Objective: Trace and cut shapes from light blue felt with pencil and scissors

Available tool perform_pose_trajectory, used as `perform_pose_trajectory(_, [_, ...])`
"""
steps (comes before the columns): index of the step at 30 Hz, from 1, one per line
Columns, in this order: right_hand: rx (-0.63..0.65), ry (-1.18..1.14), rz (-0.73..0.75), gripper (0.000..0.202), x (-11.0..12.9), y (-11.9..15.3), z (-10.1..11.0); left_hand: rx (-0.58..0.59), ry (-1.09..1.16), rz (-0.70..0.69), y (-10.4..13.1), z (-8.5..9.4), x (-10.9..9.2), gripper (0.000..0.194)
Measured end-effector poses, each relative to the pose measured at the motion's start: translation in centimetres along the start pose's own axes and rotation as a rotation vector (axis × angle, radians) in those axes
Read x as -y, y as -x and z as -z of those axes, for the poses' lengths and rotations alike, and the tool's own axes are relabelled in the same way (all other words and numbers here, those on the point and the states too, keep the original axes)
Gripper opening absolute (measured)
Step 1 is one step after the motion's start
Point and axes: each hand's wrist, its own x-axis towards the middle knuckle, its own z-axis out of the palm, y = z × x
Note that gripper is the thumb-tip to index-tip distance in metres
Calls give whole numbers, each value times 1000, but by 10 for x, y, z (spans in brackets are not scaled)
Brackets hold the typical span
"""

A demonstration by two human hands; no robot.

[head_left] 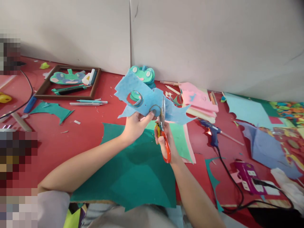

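Note:
My left hand [136,126] pinches a ragged sheet of light blue felt [142,95], held up over the table with its thumb near a drawn circle. A round hole is cut in the felt's left part. My right hand [167,142] grips scissors [167,150] with red and yellow handles, their blades pointing up against the felt at the circle's right side. Under both hands lies a large dark green felt sheet [133,177], with light green felt [181,142] beside it. Behind the blue felt stand stacked green frog-face cutouts [142,74], partly covered.
A brown wooden frame [64,96] at the left holds another frog face and pens. Pink felt [197,98] lies at the back right. A blue glue gun [213,134] and purple power strip [248,177] sit right, their cords crossing the red table [95,142]. A wall stands behind.

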Motion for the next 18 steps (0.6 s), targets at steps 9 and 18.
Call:
perform_pose_trajectory(9, [46,53,16,55,-3,0,2,-49,-33,-50,5,-3,2,21])
perform_pose_trajectory(18, [44,61,4,53,-3,2,4,-56,-44,-25,5,-3,3,23])
